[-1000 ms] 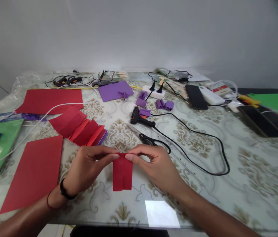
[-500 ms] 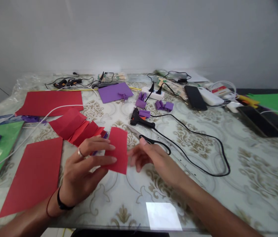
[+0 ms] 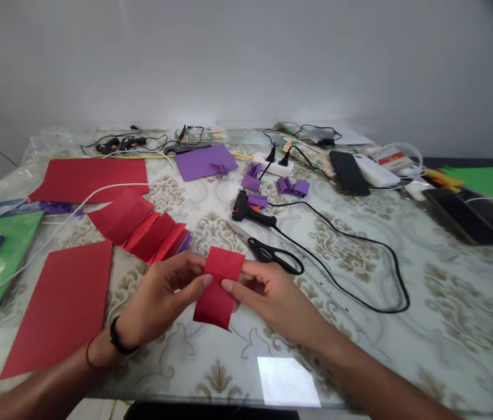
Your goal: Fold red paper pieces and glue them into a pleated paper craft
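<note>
A small red paper rectangle (image 3: 220,291) is held up off the table between my two hands, with a crease across its middle. My left hand (image 3: 170,291) pinches its left edge, thumb in front and fingers behind. On the opposite edge my right hand (image 3: 268,291) pinches it the same way. Behind the left hand lies a fanned stack of folded red paper pieces (image 3: 147,230), with some purple at its near end. Black-handled scissors (image 3: 272,254) lie just beyond the right hand, beside a black hot glue gun (image 3: 250,211).
Red sheets (image 3: 65,309) and a green pack (image 3: 3,262) lie on the left. Folded purple paper pieces (image 3: 293,187) and a white power strip (image 3: 273,165) sit farther back. The glue gun's black cord (image 3: 386,251) loops to the right, near phones (image 3: 462,216).
My left hand has raised the red rectangle from the table and turned it upright. My right hand has moved left and taken hold of its right edge.
</note>
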`<state>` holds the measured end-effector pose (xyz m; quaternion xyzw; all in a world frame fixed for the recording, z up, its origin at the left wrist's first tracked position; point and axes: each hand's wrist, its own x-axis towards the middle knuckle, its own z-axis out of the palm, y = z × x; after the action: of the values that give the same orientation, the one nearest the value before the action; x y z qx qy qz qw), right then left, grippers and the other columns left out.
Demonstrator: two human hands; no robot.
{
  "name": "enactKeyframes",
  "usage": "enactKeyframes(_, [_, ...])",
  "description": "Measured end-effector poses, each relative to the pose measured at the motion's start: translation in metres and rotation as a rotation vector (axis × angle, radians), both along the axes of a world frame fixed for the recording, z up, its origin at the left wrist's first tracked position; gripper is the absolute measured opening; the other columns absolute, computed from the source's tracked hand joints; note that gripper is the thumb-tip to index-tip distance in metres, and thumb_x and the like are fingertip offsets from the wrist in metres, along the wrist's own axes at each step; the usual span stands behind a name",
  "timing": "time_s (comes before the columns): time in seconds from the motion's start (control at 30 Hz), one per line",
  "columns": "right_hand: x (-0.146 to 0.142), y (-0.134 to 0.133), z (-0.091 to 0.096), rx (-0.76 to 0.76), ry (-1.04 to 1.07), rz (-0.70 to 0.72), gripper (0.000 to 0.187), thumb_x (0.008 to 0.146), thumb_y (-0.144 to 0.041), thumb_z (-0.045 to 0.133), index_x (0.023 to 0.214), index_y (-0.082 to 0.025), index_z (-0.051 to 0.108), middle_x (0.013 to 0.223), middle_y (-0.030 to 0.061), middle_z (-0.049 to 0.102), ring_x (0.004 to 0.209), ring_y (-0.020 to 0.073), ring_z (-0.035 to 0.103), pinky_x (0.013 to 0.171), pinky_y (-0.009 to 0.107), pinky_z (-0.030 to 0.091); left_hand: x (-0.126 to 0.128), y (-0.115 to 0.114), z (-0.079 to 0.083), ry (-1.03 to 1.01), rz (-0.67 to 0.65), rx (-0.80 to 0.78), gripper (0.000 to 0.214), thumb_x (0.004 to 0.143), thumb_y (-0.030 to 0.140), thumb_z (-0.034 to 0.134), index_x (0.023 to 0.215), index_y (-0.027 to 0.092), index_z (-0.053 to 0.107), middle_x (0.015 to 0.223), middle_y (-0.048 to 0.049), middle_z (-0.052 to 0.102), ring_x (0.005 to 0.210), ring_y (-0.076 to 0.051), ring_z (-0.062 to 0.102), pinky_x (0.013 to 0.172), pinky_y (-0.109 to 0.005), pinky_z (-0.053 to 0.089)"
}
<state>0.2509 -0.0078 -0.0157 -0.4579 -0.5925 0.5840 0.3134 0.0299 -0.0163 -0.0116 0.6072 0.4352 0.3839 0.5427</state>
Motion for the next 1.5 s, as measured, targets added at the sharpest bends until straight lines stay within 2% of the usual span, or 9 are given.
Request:
enactKeyframes(0.1, [-0.002, -0.003, 0.001, 0.059, 0.029, -0.023, 0.030, 0.095, -0.045, 0.071, 0.080, -0.021, 0.061, 0.068, -0.0014, 0.064, 0.064, 0.0159, 0.063, 0.060, 0.027, 0.050, 0.004, 0.001, 0.001, -0.043, 0.009, -0.033, 0.009, 0.095, 0.023, 0.073, 0.087, 0.019, 0.069, 0.076, 0.0014, 0.073, 0.066, -0.010, 0.067, 0.061, -0.016, 0.054])
enactKeyframes(0.27, [-0.001, -0.005, 0.002, 0.083, 0.141, -0.093, 0.017, 0.096, -0.037, 0.071, 0.103, -0.024, 0.062, 0.067, -0.0044, 0.065, 0.061, 0.0148, 0.062, 0.058, 0.025, 0.050, 0.004, 0.002, 0.004, -0.095, 0.042, 0.024, 0.007, 0.094, 0.019, 0.072, 0.088, 0.020, 0.069, 0.071, 0.0030, 0.068, 0.061, -0.009, 0.062, 0.056, -0.016, 0.051])
enactKeyframes(0.4, [0.002, -0.005, 0.008, 0.152, 0.238, -0.037, 0.006, 0.096, -0.030, 0.068, 0.097, -0.025, 0.071, 0.078, 0.0000, 0.072, 0.069, 0.0159, 0.070, 0.062, 0.027, 0.059, -0.002, 0.000, 0.004, -0.090, 0.053, 0.103, 0.009, 0.096, 0.020, 0.069, 0.096, 0.022, 0.078, 0.080, -0.0010, 0.075, 0.065, -0.011, 0.065, 0.057, -0.018, 0.053])
enactKeyframes(0.5, [0.004, -0.006, 0.014, 0.185, 0.246, 0.016, 0.010, 0.095, -0.027, 0.066, 0.095, -0.025, 0.075, 0.078, 0.0009, 0.072, 0.069, 0.0168, 0.071, 0.062, 0.029, 0.063, -0.006, -0.001, 0.006, -0.021, 0.026, 0.161, 0.018, 0.100, 0.023, 0.063, 0.098, 0.023, 0.081, 0.084, -0.0033, 0.077, 0.069, -0.013, 0.068, 0.059, -0.020, 0.055])
enactKeyframes(0.7, [0.001, -0.006, 0.009, 0.196, 0.089, -0.057, 0.010, 0.093, -0.029, 0.071, 0.100, -0.023, 0.075, 0.082, 0.0007, 0.078, 0.068, 0.0149, 0.074, 0.062, 0.025, 0.061, -0.002, -0.004, 0.005, 0.047, 0.021, 0.217, 0.004, 0.092, 0.019, 0.075, 0.095, 0.021, 0.075, 0.083, -0.0004, 0.078, 0.073, -0.013, 0.073, 0.067, -0.018, 0.059])
enactKeyframes(0.87, [0.000, -0.003, 0.003, 0.180, 0.001, -0.075, 0.015, 0.094, -0.036, 0.071, 0.091, -0.022, 0.077, 0.074, 0.0015, 0.080, 0.065, 0.0163, 0.074, 0.063, 0.027, 0.060, 0.002, -0.002, 0.003, 0.078, 0.091, 0.157, 0.024, 0.092, 0.021, 0.077, 0.115, 0.024, 0.076, 0.080, 0.0015, 0.080, 0.071, -0.012, 0.075, 0.064, -0.016, 0.059])
enactKeyframes(1.03, [-0.002, -0.004, 0.004, 0.290, -0.074, -0.056, 0.012, 0.094, -0.030, 0.070, 0.087, -0.023, 0.077, 0.074, 0.0004, 0.078, 0.065, 0.0158, 0.071, 0.060, 0.026, 0.057, 0.001, 0.002, 0.007, 0.171, 0.021, 0.106, 0.013, 0.095, 0.030, 0.075, 0.093, 0.022, 0.084, 0.089, -0.0033, 0.085, 0.077, -0.017, 0.079, 0.067, -0.021, 0.062])
enactKeyframes(1.37, [-0.002, -0.003, 0.003, 0.304, -0.031, -0.045, 0.009, 0.092, -0.025, 0.072, 0.084, -0.023, 0.077, 0.078, -0.0007, 0.077, 0.070, 0.0147, 0.070, 0.066, 0.026, 0.056, -0.002, 0.000, 0.006, 0.223, 0.009, 0.211, 0.017, 0.098, 0.036, 0.074, 0.097, 0.025, 0.087, 0.092, -0.0028, 0.087, 0.077, -0.018, 0.080, 0.069, -0.023, 0.060])
enactKeyframes(1.5, [0.002, 0.000, 0.005, 0.259, -0.021, -0.089, 0.012, 0.091, -0.029, 0.074, 0.082, -0.022, 0.079, 0.077, 0.0012, 0.080, 0.070, 0.0167, 0.071, 0.064, 0.028, 0.056, -0.002, 0.003, 0.006, 0.195, 0.033, 0.112, 0.015, 0.096, 0.036, 0.075, 0.096, 0.024, 0.084, 0.089, -0.0022, 0.085, 0.077, -0.017, 0.077, 0.068, -0.023, 0.059])
